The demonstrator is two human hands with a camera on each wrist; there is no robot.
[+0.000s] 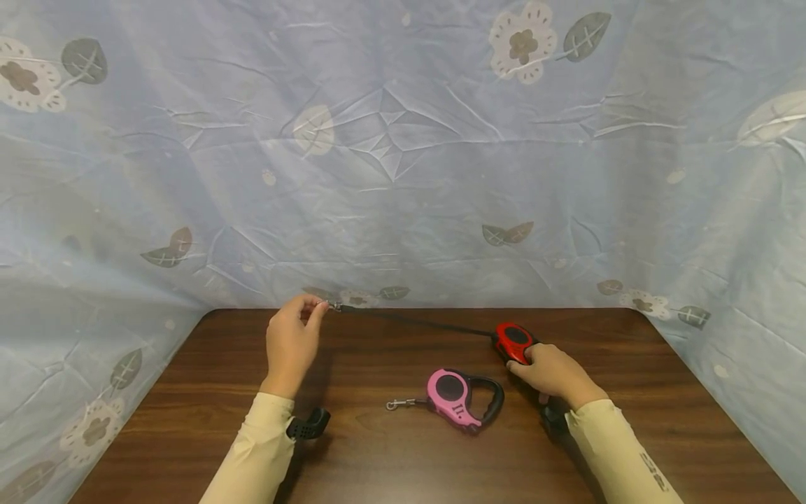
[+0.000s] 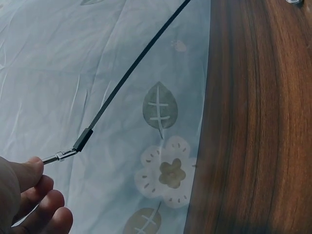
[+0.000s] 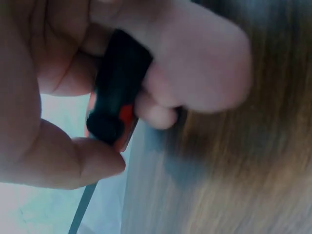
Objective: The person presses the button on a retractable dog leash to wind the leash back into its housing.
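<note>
My left hand [image 1: 292, 344] pinches a metal clip [image 1: 335, 306] between thumb and fingers at the table's back left; the left wrist view shows the clip [image 2: 60, 156] at the fingertips. From it a dark leash strap [image 1: 415, 321] [image 2: 139, 61] runs taut to a red and black leash case [image 1: 515, 339]. Around the handle of that case curls my right hand [image 1: 557, 378], its fingers wrapped about the black part [image 3: 119, 83] in the right wrist view. Between the arms, nearer the front, lies a pink leash case [image 1: 448, 395] with a black handle loop.
The pink case's metal clip [image 1: 401, 404] points left on the brown wooden table [image 1: 378, 462]. A pale blue patterned cloth [image 1: 390, 196] hangs behind the table and along both sides. Each wrist has a black strap device, the left one [image 1: 308, 425] close above the tabletop.
</note>
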